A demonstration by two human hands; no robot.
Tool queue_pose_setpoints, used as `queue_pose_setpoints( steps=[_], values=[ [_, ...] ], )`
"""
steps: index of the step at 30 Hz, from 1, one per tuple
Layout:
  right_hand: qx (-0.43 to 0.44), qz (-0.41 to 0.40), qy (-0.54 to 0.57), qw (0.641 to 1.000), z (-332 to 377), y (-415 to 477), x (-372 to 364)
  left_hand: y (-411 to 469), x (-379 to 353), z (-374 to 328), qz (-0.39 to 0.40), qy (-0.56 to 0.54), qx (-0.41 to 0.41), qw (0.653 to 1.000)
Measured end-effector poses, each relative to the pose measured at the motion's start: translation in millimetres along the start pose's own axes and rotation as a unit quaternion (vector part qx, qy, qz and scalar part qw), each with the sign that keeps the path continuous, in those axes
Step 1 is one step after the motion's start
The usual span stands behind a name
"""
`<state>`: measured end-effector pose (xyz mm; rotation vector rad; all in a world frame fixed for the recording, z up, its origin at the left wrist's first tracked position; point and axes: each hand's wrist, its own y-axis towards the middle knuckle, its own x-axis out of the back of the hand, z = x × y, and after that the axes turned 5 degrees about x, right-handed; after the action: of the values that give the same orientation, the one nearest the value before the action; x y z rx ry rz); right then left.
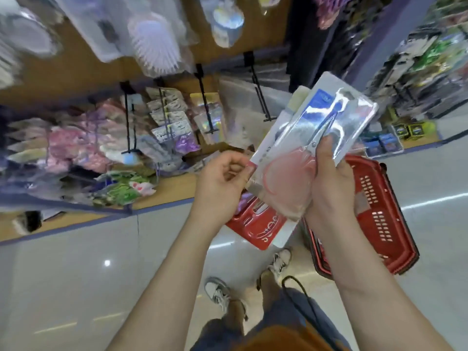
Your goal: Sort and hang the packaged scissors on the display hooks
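Grey tiled floor (76,274) is filling the lower view, with a display rack (101,148) of hanging goods running along the left. Red basket (379,216) is sitting on the floor behind the hands. Packaged scissors (316,127), pink-handled, are being held up at centre, tilted, on top of other packs. Right hand (331,183) is gripping them, thumb over the pivot. Left hand (222,178) is pinching the lower-left edge. Red pack (255,224) is sticking out below. Black hook (260,97) is jutting out just beyond.

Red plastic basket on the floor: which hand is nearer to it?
Right. The right hand, gripping the clear-packed pink-handled scissors, hangs over the red plastic basket; the left hand pinches the pack's other edge, left of the basket.
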<state>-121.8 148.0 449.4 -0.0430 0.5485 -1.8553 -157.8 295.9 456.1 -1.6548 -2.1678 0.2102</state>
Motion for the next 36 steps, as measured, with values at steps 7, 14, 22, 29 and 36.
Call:
queue_pose_setpoints(
  steps=[7, 14, 22, 29, 36],
  values=[
    [0.009, 0.072, -0.067, 0.995, -50.5, -81.2, -80.5, -57.6, 131.0, 50.2, -0.084, 0.000, 0.004, 0.996],
    [0.052, 0.192, -0.124, 0.972, -73.1, -144.6, -152.9, -122.5, 273.2, 60.5, -0.203, 0.001, -0.016, 0.979],
    [-0.011, 0.256, -0.054, 0.965, -73.4, -182.2, -221.5, -152.8, 348.9, 56.8, -0.246, 0.000, 0.016, 0.969],
    [0.019, 0.225, 0.032, 0.974, -50.2, -191.2, -271.0, -152.7, 385.5, 45.0, -0.267, -0.077, 0.018, 0.960],
    [0.035, 0.219, 0.057, 0.973, -32.0, -205.1, -301.9, -167.6, 436.9, 41.1, -0.234, -0.093, 0.008, 0.968]
  ],
)
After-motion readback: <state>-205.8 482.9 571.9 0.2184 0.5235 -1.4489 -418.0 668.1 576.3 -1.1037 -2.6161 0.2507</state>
